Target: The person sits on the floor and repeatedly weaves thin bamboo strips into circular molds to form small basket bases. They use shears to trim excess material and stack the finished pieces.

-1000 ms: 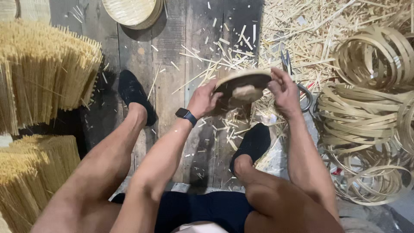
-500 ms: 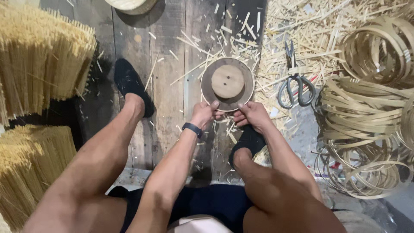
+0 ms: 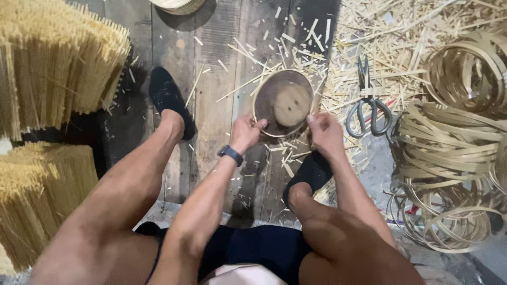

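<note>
A round bamboo ring frame (image 3: pixel 284 103) with a dark wooden disc and a paler round block inside lies on the plank floor between my feet. My left hand (image 3: pixel 246 132) grips its near left rim with the thumb on the edge. On the near right rim, my right hand (image 3: pixel 325 133) pinches the band. A dark watch (image 3: pixel 231 154) is on my left wrist. Both feet wear black slippers (image 3: pixel 170 100).
Metal scissors (image 3: pixel 368 105) lie just right of the frame among bamboo scraps. Coiled bamboo strips (image 3: pixel 449 158) pile up at the right. Bundles of thin bamboo sticks (image 3: pixel 53 68) stand at the left. A woven round basket (image 3: pixel 177 5) sits at the top edge.
The frame has come down from being held up and tilted to lying flat on the floor. Both hands have shifted to its near rim.
</note>
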